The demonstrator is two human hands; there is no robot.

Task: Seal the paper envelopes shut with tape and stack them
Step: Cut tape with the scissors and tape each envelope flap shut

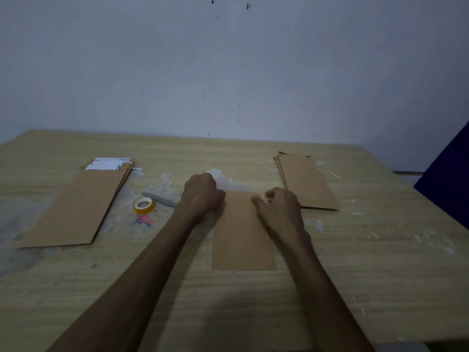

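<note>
Left hand [203, 194] hides envelope [243, 235] corner.

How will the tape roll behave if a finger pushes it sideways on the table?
The tape roll lies flat on its side, so it would probably slide, not roll. It looks small and hollow, so likely light. Residue on the table may drag it slightly.

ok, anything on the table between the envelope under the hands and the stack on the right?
Nothing visible. The centre envelope lies flat under the left hand and right hand; the right stack sits just beyond the right hand, only bare table between. Tape roll is off left.
</note>
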